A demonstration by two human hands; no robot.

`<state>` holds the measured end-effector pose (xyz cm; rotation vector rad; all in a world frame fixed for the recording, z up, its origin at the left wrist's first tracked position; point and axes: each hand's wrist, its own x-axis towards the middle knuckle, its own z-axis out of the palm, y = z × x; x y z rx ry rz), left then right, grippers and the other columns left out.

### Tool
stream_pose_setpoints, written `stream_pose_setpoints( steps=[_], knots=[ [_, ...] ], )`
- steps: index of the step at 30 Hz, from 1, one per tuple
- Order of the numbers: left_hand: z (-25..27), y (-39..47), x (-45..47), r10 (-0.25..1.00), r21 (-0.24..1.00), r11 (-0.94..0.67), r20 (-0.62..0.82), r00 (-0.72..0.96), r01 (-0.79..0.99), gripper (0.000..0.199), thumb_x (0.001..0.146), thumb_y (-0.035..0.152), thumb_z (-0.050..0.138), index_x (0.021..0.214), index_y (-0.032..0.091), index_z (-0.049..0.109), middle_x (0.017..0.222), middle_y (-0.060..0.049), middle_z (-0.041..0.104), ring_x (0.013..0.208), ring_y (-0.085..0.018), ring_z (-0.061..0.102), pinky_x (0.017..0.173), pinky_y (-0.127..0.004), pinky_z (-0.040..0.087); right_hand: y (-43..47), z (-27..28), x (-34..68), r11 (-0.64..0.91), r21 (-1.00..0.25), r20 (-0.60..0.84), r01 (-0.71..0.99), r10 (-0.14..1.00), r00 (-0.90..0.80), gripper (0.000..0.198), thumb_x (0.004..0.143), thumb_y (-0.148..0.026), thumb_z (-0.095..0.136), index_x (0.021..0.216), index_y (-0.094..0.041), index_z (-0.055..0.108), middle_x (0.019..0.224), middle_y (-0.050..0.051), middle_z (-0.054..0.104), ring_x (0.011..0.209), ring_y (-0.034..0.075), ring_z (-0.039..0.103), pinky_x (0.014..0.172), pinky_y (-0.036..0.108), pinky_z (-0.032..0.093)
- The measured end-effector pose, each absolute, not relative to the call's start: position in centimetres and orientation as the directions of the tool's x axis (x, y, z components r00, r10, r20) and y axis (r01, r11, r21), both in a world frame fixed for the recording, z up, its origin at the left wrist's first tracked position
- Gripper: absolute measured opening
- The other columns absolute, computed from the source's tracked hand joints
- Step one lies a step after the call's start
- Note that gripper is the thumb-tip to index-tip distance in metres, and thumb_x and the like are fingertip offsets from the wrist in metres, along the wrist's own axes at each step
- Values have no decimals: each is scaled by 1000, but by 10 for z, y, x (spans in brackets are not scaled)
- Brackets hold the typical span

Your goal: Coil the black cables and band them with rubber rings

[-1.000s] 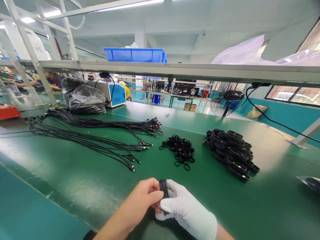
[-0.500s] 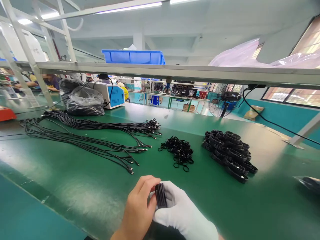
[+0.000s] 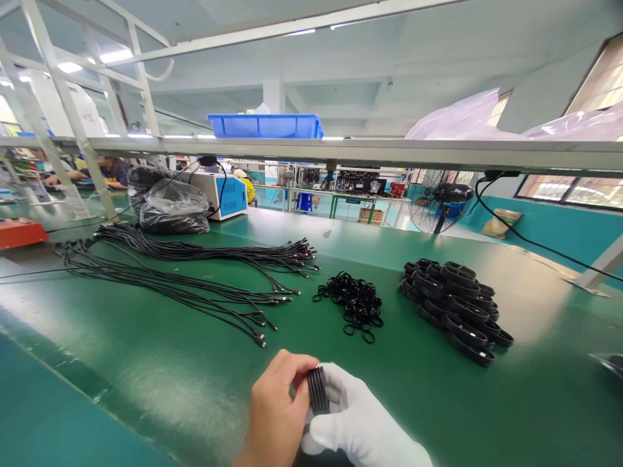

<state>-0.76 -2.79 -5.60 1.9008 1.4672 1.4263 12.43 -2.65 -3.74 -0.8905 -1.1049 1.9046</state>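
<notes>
A coiled black cable (image 3: 318,390) is held between my two hands above the near part of the green table. My bare left hand (image 3: 281,405) pinches the coil from the left, thumb and fingers closed at its edge. On the other side my right hand (image 3: 363,415), in a white glove, wraps its fingers and thumb around the coil. The far side of the coil is hidden by the glove. Beyond my hands lies a pile of small black rings (image 3: 354,299). Long straight black cables (image 3: 195,279) with metal plugs stretch out to the left.
Bundled cable coils (image 3: 457,305) are heaped at the right. Behind the long cables stand a dark plastic bag (image 3: 170,204) and a blue-and-white machine (image 3: 228,194). A shelf (image 3: 360,149) crosses above the table, bearing a blue bin (image 3: 265,126). A person (image 3: 113,174) sits far left.
The view has tilted up slightly, so everything sits a little lower and further right. Both hands keep the coiled cable, with the left thumb and fingers shifted slightly on it.
</notes>
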Motion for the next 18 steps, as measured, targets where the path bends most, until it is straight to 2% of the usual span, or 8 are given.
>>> stream_pose_setpoints(
  steps=[4, 7, 10, 14, 16, 18],
  knots=[
    [-51, -24, -2, 918, 822, -313, 390, -70, 476, 23, 72, 8, 51, 71, 24, 68, 67, 2, 62, 61, -14, 59, 57, -23, 46, -27, -41, 124, -322, -902, -171, -287, 878, -447, 45, 46, 0, 67, 87, -15, 61, 76, -1, 58, 71, 14, 52, 67, 29, 44],
    [-42, -21, -1, 943, 843, -283, 332, -29, 458, 26, 69, 5, 49, 71, 23, 67, 69, 2, 62, 62, -14, 58, 59, -22, 45, -28, -44, 128, -338, -870, -135, -360, 864, -486, 41, 51, -12, 72, 90, -15, 60, 79, 1, 58, 67, 13, 54, 61, 27, 44],
    [-29, -19, -8, 966, 885, -253, 250, 60, 391, 24, 69, 8, 53, 82, 23, 68, 76, 2, 63, 66, -14, 58, 65, -24, 46, -28, -45, 137, -437, -762, -76, -479, 794, -603, 43, 61, -26, 74, 99, -14, 58, 87, 5, 59, 75, 14, 58, 66, 28, 46],
    [-17, -16, -22, 992, 953, -125, 119, 39, 276, 17, 80, 29, 55, 88, 21, 66, 86, -2, 67, 83, -19, 61, 76, -28, 46, -27, -43, 146, -580, -619, -35, -530, 695, -718, 48, 70, -34, 66, 112, -13, 55, 101, 11, 61, 86, 18, 61, 73, 32, 47],
    [-15, -16, -25, 992, 947, -125, 119, 39, 295, 20, 83, 32, 52, 89, 20, 66, 89, -3, 68, 86, -19, 61, 78, -29, 46, -27, -44, 147, -624, -584, -24, -519, 652, -758, 51, 72, -34, 63, 116, -12, 53, 105, 12, 60, 86, 19, 62, 73, 33, 48],
    [-15, -18, -24, 985, 920, -170, 162, 53, 352, 19, 83, 30, 51, 89, 21, 66, 89, -2, 67, 85, -19, 60, 76, -29, 46, -28, -45, 145, -610, -593, -16, -526, 662, -749, 50, 73, -34, 62, 116, -11, 52, 105, 13, 60, 84, 19, 62, 72, 33, 48]
  ],
)
